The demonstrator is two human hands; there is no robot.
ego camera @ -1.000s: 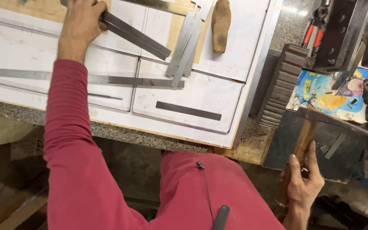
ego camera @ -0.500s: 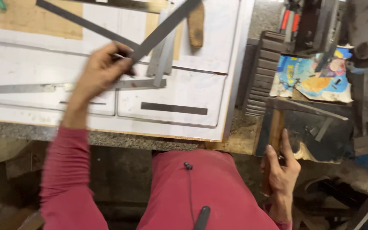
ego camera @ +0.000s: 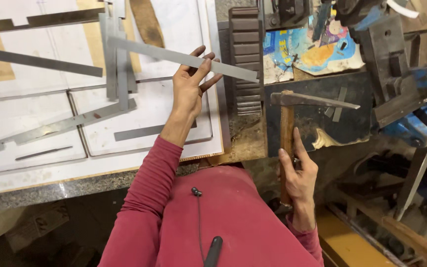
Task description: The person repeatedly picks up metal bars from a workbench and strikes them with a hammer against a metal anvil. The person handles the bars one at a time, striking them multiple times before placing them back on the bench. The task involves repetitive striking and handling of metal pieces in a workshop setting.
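My left hand (ego camera: 190, 89) pinches a long flat grey metal strip (ego camera: 154, 53), holding it level above the white board (ego camera: 193, 29), its right end over a ribbed dark block (ego camera: 245, 59). My right hand (ego camera: 298, 173) grips the wooden handle of a hammer (ego camera: 287, 128), whose thin metal head (ego camera: 317, 101) points right over a dark metal plate (ego camera: 322, 123). Several more grey strips (ego camera: 117, 74) lie stacked and scattered on the white board.
A blue vise (ego camera: 416, 118) and dark machine parts (ego camera: 371, 44) stand at the right. A colourful printed sheet (ego camera: 317, 52) lies behind the plate. A stone counter edge (ego camera: 50, 190) runs along the front. Wooden pieces (ego camera: 411, 237) lie low right.
My left hand has carried one strip rightward from the pile to the board's right edge. My right hand still holds the hammer, and the view has shifted left.
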